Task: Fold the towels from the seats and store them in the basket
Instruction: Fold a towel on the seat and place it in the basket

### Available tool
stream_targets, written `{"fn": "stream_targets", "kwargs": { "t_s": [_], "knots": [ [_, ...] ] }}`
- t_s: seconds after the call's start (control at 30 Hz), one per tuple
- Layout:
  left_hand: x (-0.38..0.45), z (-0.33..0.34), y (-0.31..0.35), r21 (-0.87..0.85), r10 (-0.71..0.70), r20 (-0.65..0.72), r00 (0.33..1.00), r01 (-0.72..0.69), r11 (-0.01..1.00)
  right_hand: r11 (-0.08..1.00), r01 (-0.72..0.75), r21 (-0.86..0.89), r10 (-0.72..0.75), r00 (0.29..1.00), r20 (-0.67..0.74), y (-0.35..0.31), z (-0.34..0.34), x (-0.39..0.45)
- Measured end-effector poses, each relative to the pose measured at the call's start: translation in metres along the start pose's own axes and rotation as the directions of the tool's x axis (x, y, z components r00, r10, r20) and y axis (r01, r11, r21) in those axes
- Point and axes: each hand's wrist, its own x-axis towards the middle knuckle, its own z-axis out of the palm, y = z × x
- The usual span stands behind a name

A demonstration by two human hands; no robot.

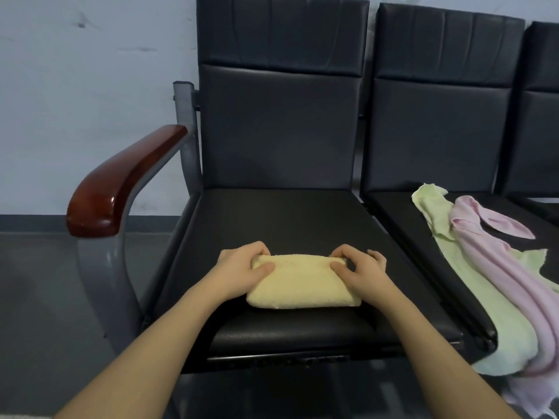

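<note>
Both hands are down on the near seat (272, 216) of the black bench, one at each far corner of a yellow towel (298, 282) that lies folded into a thick, compact rectangle near the seat's front edge. The left hand (242, 269) pinches the far left corner, thumb laid on top of the cloth and fingers curled round the edge behind it. The right hand (358, 269) does the same on the far right corner, thumb on top and forefinger hooked over the far edge, while its other fingers stand lifted and loosely bent off to the right. Both bare forearms reach in from the near side, and the towel sits flat between them. On the next seat (393, 213) to the right, well apart from the hands, a pale green towel (484, 306) lies unfolded and spills over the front edge, with a pink towel (508, 267) draped rumpled across it and also hanging down. On the left, the bench ends in a glossy red-brown wooden armrest (121, 182) on a grey metal frame. No basket shows from here.
</note>
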Motion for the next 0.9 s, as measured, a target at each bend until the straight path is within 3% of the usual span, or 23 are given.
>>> {"fn": "stream_targets", "kwargs": {
  "t_s": [0.17, 0.37, 0.5, 0.6, 0.7, 0.8, 0.9],
  "knots": [
    [0.001, 0.001, 0.007, -0.018, -0.032, -0.06, 0.998, 0.031, 0.999, 0.998, -0.027, 0.059, 0.024, 0.999, 0.047, -0.001, -0.005, -0.002],
    [0.007, 0.006, 0.017, 0.027, -0.163, -0.162, 0.973, 0.169, 0.985, 0.983, -0.148, 0.106, 0.161, 0.979, -0.128, -0.002, 0.005, 0.009],
    [-0.002, 0.007, 0.021, 0.077, -0.184, -0.263, 0.947, 0.211, 0.975, 0.976, -0.199, 0.084, 0.204, 0.978, -0.048, 0.002, 0.007, 0.006],
    [-0.012, 0.008, 0.026, 0.111, -0.163, -0.314, 0.935, 0.207, 0.972, 0.985, -0.168, 0.049, 0.169, 0.985, -0.027, 0.0, 0.008, 0.002],
    [-0.02, 0.011, 0.031, 0.272, -0.064, -0.345, 0.936, 0.165, 0.948, 0.989, -0.148, 0.029, 0.149, 0.988, -0.039, 0.0, 0.01, -0.001],
    [-0.027, 0.015, 0.032, 0.397, -0.036, -0.329, 0.944, 0.173, 0.901, 0.992, -0.116, 0.04, 0.118, 0.992, -0.037, 0.001, 0.011, -0.004],
    [-0.032, 0.024, 0.03, 0.454, -0.057, -0.225, 0.973, 0.156, 0.877, 0.996, -0.052, 0.076, 0.058, 0.996, -0.068, -0.002, 0.012, -0.01]
  ]
}}
